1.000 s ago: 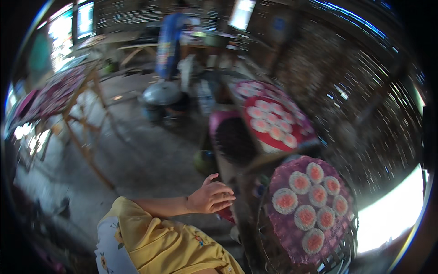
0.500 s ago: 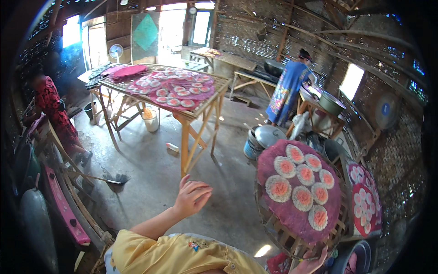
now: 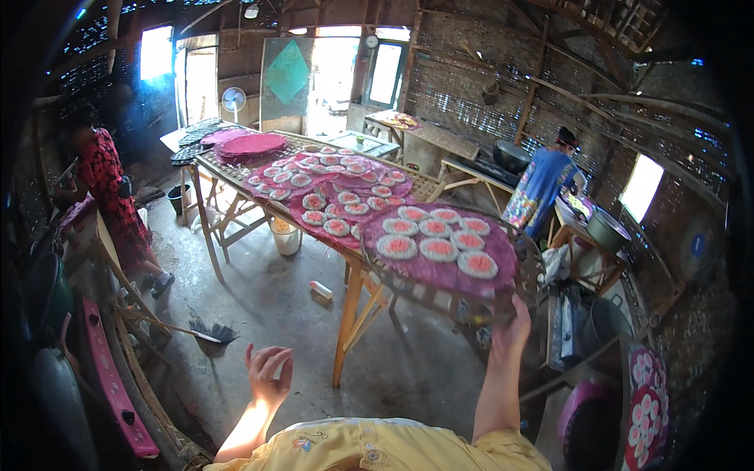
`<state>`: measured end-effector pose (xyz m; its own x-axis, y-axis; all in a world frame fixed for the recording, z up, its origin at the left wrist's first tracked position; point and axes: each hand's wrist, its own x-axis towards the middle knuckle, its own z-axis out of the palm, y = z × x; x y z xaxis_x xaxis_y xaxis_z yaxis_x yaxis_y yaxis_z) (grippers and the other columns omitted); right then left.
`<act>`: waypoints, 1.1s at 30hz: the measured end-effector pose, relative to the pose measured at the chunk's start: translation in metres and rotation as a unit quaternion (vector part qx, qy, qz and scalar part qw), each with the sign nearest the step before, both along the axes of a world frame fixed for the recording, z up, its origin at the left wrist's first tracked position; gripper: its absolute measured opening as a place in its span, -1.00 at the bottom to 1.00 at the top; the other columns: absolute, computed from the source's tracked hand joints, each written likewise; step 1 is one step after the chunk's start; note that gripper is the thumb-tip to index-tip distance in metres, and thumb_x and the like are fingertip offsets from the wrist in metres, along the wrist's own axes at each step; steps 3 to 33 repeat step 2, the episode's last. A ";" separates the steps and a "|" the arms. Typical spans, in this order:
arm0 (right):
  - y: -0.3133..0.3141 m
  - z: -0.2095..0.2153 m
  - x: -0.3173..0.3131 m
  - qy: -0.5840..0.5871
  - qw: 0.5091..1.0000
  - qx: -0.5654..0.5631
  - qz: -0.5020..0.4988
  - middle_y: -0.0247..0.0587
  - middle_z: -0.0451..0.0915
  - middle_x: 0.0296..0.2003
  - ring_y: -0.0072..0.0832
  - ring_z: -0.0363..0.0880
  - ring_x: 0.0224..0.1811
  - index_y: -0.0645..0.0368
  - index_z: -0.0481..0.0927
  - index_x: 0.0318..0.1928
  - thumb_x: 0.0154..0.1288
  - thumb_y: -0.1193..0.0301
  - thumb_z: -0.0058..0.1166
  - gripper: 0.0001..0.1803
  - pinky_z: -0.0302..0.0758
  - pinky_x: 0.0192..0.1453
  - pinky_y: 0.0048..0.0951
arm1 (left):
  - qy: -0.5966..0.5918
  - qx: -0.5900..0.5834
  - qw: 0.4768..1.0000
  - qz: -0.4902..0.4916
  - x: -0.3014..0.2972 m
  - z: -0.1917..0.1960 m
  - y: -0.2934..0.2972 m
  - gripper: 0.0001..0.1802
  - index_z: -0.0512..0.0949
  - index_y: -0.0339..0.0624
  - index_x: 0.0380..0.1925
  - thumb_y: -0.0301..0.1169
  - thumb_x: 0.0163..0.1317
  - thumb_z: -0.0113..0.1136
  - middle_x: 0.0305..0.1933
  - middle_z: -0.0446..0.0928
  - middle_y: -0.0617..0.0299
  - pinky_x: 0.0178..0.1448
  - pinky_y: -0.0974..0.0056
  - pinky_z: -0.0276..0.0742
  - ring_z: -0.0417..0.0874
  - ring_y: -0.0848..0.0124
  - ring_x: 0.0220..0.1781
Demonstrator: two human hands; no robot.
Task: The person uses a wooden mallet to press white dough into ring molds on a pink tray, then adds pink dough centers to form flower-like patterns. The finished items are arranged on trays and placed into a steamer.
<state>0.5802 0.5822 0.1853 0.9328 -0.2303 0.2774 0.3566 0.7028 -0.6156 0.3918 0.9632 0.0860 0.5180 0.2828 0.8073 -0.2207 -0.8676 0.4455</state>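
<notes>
My right hand (image 3: 512, 326) grips the near rim of a round woven bamboo tray (image 3: 436, 300), which it holds up in front of me, tilted. On the tray lies a purple round mat (image 3: 503, 263) carrying several white lacy discs (image 3: 437, 250) with pink-orange centres. The tray's far left side overlaps the corner of a bamboo-slatted table (image 3: 355, 292) in view. Whether the two touch, I cannot tell. Over the floor, my left hand (image 3: 271, 375) is empty, its fingers loosely bent and apart.
More disc-covered mats (image 3: 338, 188) and plain pink mats (image 3: 250, 145) spread over the table. A broom (image 3: 208, 334) and a white bottle (image 3: 320, 290) lie on the floor. One person (image 3: 110, 188) stands left, another (image 3: 542, 188) works at the right. Disc-covered mats (image 3: 646, 416) lean near right.
My right hand has lifted the tray from the lower right toward the table, and it now looks flatter. The left hand appears lower and farther left. The view has shifted.
</notes>
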 end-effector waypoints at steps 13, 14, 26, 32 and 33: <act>0.027 0.015 0.081 -0.026 0.999 -0.014 0.024 -0.17 0.55 -0.21 -0.27 0.55 -0.18 0.31 0.38 0.08 0.22 0.43 -0.03 -0.58 0.47 -0.17 -0.16 | -0.014 0.008 0.999 0.037 0.015 0.008 0.008 -0.77 0.60 -0.02 -0.33 -0.53 -0.06 0.26 -0.28 0.56 0.30 0.32 0.00 0.04 0.56 0.36 -0.18; 0.027 0.015 0.081 -0.026 0.999 -0.014 0.024 -0.17 0.55 -0.21 -0.27 0.55 -0.18 0.31 0.38 0.08 0.22 0.43 -0.03 -0.58 0.47 -0.17 -0.16 | -0.014 0.008 0.999 0.037 0.015 0.008 0.008 -0.77 0.60 -0.02 -0.33 -0.53 -0.06 0.26 -0.28 0.56 0.30 0.32 0.00 0.04 0.56 0.36 -0.18; 0.027 0.015 0.081 -0.026 0.999 -0.014 0.024 -0.17 0.55 -0.21 -0.27 0.55 -0.18 0.31 0.38 0.08 0.22 0.43 -0.03 -0.58 0.47 -0.17 -0.16 | -0.014 0.008 0.999 0.037 0.015 0.008 0.008 -0.77 0.60 -0.02 -0.33 -0.53 -0.06 0.26 -0.28 0.56 0.30 0.32 0.00 0.04 0.56 0.36 -0.18; 0.027 0.015 0.081 -0.026 0.999 -0.014 0.024 -0.17 0.55 -0.21 -0.27 0.55 -0.18 0.31 0.38 0.08 0.22 0.43 -0.03 -0.58 0.47 -0.17 -0.16 | -0.014 0.008 0.999 0.037 0.015 0.008 0.008 -0.77 0.60 -0.02 -0.33 -0.53 -0.06 0.26 -0.28 0.56 0.30 0.32 0.00 0.04 0.56 0.36 -0.18; 0.027 0.015 0.081 -0.026 0.999 -0.014 0.024 -0.17 0.55 -0.21 -0.27 0.55 -0.18 0.31 0.38 0.08 0.22 0.43 -0.03 -0.58 0.47 -0.17 -0.16 | -0.014 0.008 0.999 0.037 0.015 0.008 0.008 -0.77 0.60 -0.02 -0.33 -0.53 -0.06 0.26 -0.28 0.56 0.30 0.32 0.00 0.04 0.56 0.36 -0.18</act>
